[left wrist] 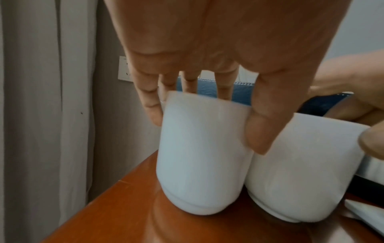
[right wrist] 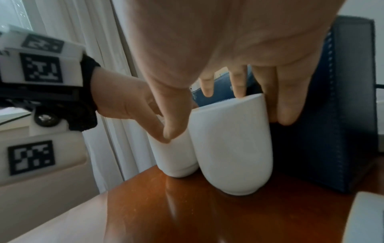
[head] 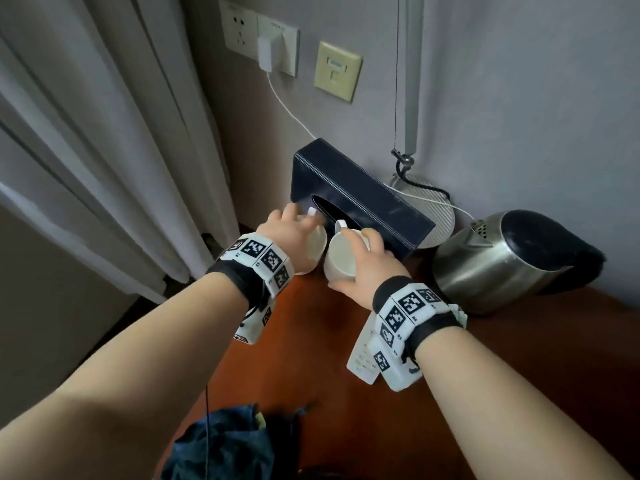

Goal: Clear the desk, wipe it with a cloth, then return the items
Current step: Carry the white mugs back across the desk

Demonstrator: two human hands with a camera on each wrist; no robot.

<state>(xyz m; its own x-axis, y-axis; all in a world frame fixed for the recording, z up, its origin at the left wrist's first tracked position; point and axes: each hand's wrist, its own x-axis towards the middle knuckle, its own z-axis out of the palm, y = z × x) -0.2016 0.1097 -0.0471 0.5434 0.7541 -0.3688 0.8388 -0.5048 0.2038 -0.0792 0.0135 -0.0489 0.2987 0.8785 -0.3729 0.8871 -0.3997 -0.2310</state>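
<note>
Two white mugs stand side by side on the brown desk [head: 485, 393], at its far left corner and in front of a dark blue tissue box [head: 363, 199]. My left hand [head: 291, 226] grips the left mug [head: 317, 244] from above, thumb on one side and fingers on the other. My right hand [head: 370, 261] holds the right mug [head: 341, 263] the same way. In the left wrist view the left hand [left wrist: 207, 118] clasps the left mug [left wrist: 199, 156], which touches the right mug [left wrist: 301, 172]. In the right wrist view the right hand [right wrist: 228, 115] clasps the right mug [right wrist: 232, 144].
A steel kettle [head: 502, 261] stands to the right of the tissue box, with a round lamp base [head: 436, 209] behind. A white remote [head: 362, 358] lies under my right wrist. A dark blue cloth [head: 225, 445] sits at the near edge. Curtains [head: 104, 168] hang at left.
</note>
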